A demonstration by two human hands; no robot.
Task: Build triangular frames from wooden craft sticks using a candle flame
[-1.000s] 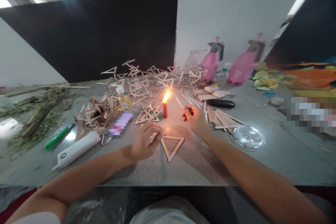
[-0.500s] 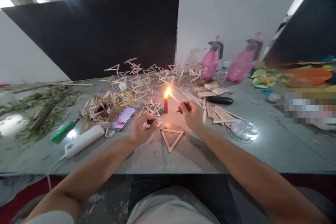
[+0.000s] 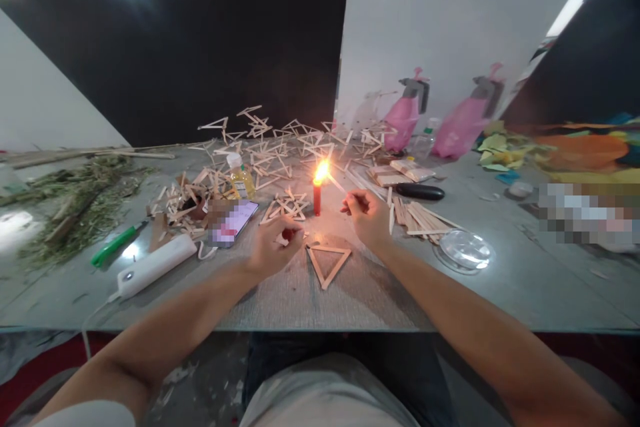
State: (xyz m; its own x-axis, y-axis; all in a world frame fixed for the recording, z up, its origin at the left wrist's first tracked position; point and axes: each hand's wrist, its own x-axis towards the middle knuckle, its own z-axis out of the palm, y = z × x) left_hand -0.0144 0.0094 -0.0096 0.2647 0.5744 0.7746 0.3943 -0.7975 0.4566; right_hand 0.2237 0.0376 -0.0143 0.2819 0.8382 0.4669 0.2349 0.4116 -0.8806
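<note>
A red candle (image 3: 317, 200) stands lit on the table in front of me. My right hand (image 3: 369, 213) pinches a flat wooden stick (image 3: 339, 184), its far end in the candle's flame (image 3: 323, 170). To the left of the candle, my left hand (image 3: 277, 243) is curled, with thumb and fingertips close together. What it holds, if anything, is too small to make out. Just right of those fingertips lies a triangle of wooden sticks (image 3: 336, 273), its upper left corner dark. A small star-like frame of sticks (image 3: 290, 205) rests behind my left hand.
Many joined stick shapes (image 3: 273, 147) spread behind the candle. Left are a phone (image 3: 235, 221), an oil bottle (image 3: 242, 180), a white power strip (image 3: 157, 265) and a green-handled tool (image 3: 114, 247). Right are loose sticks (image 3: 417, 219), a clear round dish (image 3: 465, 250) and pink spray bottles (image 3: 401, 121).
The flame around the stick's end looks larger and brighter. Both hands stay almost in place, and the view has shifted slightly.
</note>
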